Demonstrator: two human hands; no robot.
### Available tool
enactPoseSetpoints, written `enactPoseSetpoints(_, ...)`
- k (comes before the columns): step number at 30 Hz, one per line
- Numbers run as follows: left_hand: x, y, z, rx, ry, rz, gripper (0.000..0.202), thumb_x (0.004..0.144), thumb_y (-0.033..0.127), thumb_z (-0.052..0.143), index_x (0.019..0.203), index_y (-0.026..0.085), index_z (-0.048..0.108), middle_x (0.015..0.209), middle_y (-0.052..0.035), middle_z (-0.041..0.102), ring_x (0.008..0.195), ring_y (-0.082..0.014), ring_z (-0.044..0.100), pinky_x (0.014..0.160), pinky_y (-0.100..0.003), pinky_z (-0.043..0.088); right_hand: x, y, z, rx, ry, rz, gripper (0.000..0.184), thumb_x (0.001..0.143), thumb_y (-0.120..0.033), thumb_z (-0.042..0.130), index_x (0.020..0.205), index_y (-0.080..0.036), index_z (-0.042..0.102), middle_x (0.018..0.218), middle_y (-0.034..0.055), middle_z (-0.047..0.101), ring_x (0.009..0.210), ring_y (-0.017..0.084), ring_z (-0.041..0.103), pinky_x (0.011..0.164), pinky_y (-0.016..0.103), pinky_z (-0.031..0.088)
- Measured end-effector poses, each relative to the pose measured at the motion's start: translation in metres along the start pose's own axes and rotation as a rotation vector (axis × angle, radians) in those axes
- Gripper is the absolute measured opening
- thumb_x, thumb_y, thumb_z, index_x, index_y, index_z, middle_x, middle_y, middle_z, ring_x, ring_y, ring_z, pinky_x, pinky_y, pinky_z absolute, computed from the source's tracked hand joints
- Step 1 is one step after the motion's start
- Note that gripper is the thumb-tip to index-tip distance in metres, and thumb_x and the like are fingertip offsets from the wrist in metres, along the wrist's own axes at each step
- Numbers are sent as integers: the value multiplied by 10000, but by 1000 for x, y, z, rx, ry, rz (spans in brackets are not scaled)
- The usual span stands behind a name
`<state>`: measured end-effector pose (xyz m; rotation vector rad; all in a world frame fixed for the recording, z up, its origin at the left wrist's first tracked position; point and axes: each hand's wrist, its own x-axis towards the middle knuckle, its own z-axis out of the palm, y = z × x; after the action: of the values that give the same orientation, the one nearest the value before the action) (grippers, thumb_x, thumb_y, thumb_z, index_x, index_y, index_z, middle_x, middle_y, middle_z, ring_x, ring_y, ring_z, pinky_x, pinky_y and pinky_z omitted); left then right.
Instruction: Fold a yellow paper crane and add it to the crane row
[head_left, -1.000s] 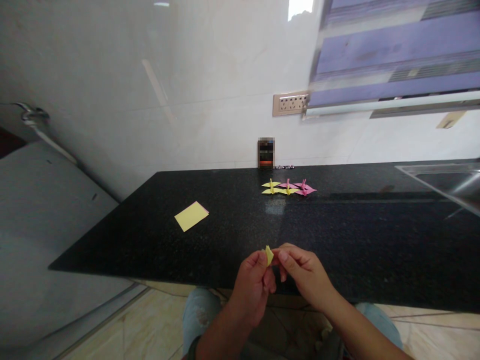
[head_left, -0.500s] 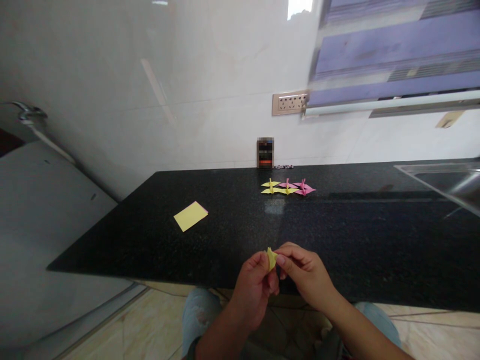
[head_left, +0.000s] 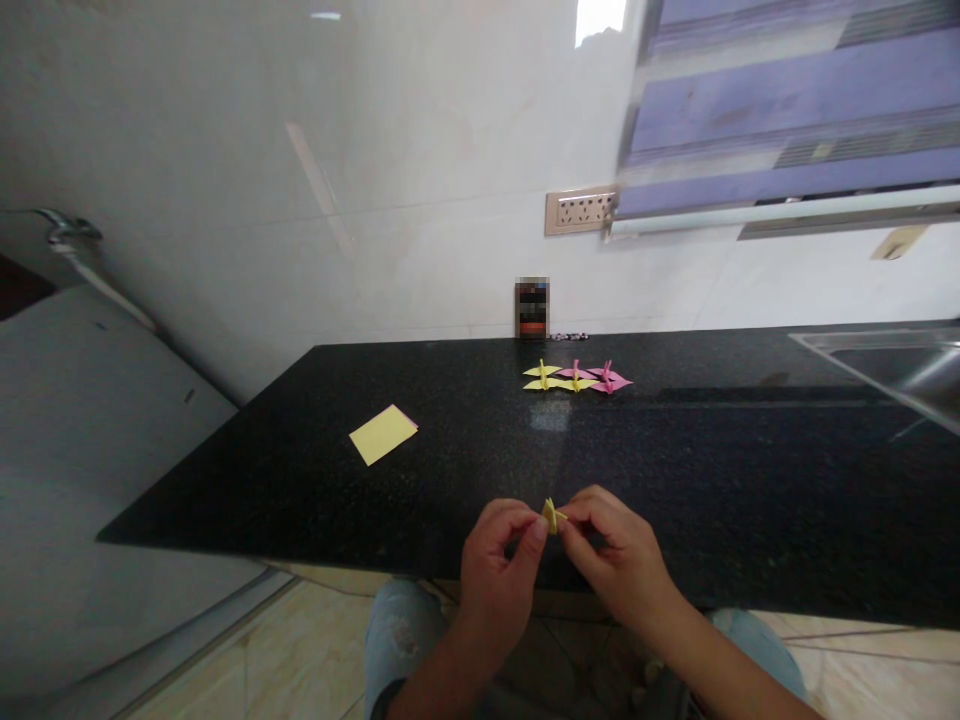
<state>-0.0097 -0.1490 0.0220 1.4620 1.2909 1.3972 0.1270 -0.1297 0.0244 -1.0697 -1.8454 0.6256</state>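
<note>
A small yellow origami crane (head_left: pixel 550 516), folded and with points sticking up and to the right, is held between my two hands near the counter's front edge. My left hand (head_left: pixel 501 560) pinches its left side between thumb and fingers. On the other side, my right hand (head_left: pixel 619 550) grips a thin point of it with the fingertips. Farther back on the counter, several finished paper cranes stand in two close rows, yellow cranes (head_left: pixel 544 377) at the left and pink cranes (head_left: pixel 609 380) at the right. A stack of yellow paper (head_left: pixel 383 435) lies to the left, a pink edge showing beneath.
The black stone counter (head_left: pixel 465 430) runs across the view. A dark upright box (head_left: pixel 532 310), its front blurred, leans at the wall beside a small beaded string (head_left: pixel 569 337). A metal sink (head_left: pixel 900 365) is set in at the right. A wall socket (head_left: pixel 582 211) is above.
My left hand has shifted its hold to a thumb-and-finger pinch on the crane's left side. The crane has moved slightly right and turned, with a thin point now showing at my right fingertips.
</note>
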Motion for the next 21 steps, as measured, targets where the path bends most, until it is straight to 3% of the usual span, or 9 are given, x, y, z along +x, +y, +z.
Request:
enactPoseSetpoints(2,-2,1,-1,19,-60,6,91,738,237,559,789,175,601,841,-48,550,792,-156,520,694,-257,433,-1,-1,0,-51,2,-48,102,777,-171,487,727,-176,575,659,23,516,598,126,487,537,243,377)
enactPoseSetpoints(7,-1,0,-2,65,-63,14,106,774,228,508,812,175,592,826,-54,578,775,-161,537,687,-268,446,-1,-5,-4,-135,-61,-99,135,797,-183,454,749,-178,580,675,30,532,607,130,504,552,246,389)
enactPoseSetpoints(14,2,8,-11,289,-135,252,127,781,150,472,826,179,586,838,-62,592,808,-173,522,744,-308,416,2,-7,-10,-70,-101,-153,122,793,-164,453,804,-190,572,704,34,541,643,135,520,561,241,415)
enactPoseSetpoints(21,5,7,-16,320,-128,314,150,752,117,507,809,180,631,876,-76,606,841,-177,539,756,-305,429,0,-6,-9,-30,-106,-172,300,786,-121,465,1072,-203,498,911,69,530,785,152,524,660,266,449)
